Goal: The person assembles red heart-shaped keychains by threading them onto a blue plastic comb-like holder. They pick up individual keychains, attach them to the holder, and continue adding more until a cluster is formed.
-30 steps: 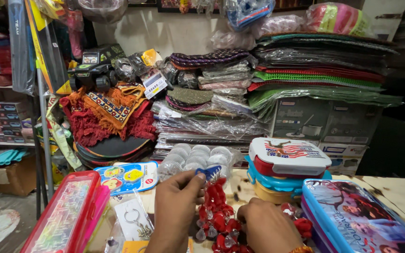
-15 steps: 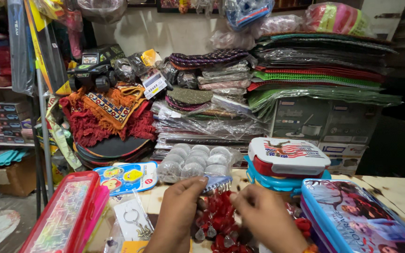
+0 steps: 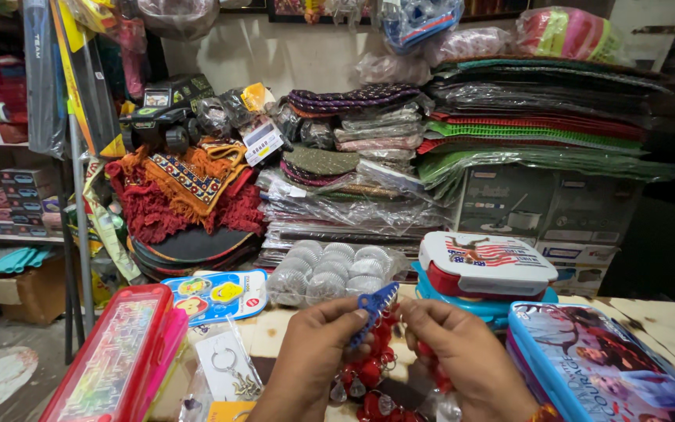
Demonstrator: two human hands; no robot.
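While I look down over the wooden counter [image 3: 669, 320], my left hand [image 3: 314, 352] is closed in a pinch on a small blue plastic clip [image 3: 373, 307], holding it tilted just above a bunch of red beaded trinkets [image 3: 370, 375] that lies between both hands at the near edge. My right hand [image 3: 462, 355] has its fingers curled into the same bunch, gripping some of the red pieces, and its fingertips sit just beside the clip. Left of my hands I see a long red case [image 3: 111, 363] and a clear packet with a key ring [image 3: 226, 366]. To the right lies a blue pencil box [image 3: 603, 367], and behind it a white and red lunch box [image 3: 487, 264]. A pack of clear round cups [image 3: 330, 270] sits just beyond the clip, with stacked mats [image 3: 541, 125] behind.
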